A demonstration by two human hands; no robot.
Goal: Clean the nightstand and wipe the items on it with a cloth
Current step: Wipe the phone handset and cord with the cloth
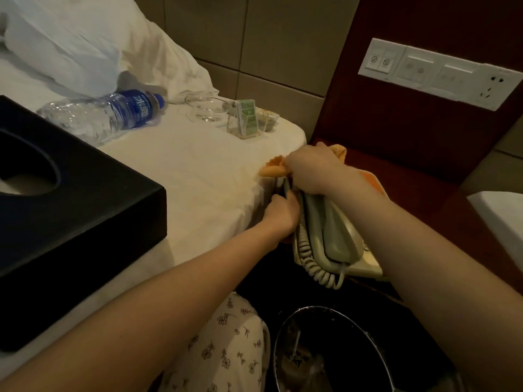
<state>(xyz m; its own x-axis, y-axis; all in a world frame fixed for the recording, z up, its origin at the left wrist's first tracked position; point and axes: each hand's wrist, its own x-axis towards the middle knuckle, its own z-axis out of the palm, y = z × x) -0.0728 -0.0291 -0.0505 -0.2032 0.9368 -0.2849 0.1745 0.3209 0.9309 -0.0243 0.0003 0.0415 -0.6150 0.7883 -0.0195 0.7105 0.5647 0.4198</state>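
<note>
A beige corded telephone (336,236) is tilted up on its side at the near edge of the dark red nightstand (418,193). My left hand (280,212) grips the phone's left edge. My right hand (314,168) presses an orange cloth (273,169) against the top end of the phone. The coiled cord (314,264) hangs below the handset. Part of the cloth is hidden under my right hand.
The bed's white sheet (198,171) lies to the left, bearing a black tissue box (70,210), a lying water bottle (104,114), a glass ashtray (206,108) and a clear card holder (246,120). A waste bin (334,352) stands below. A switch panel (435,72) is on the wall.
</note>
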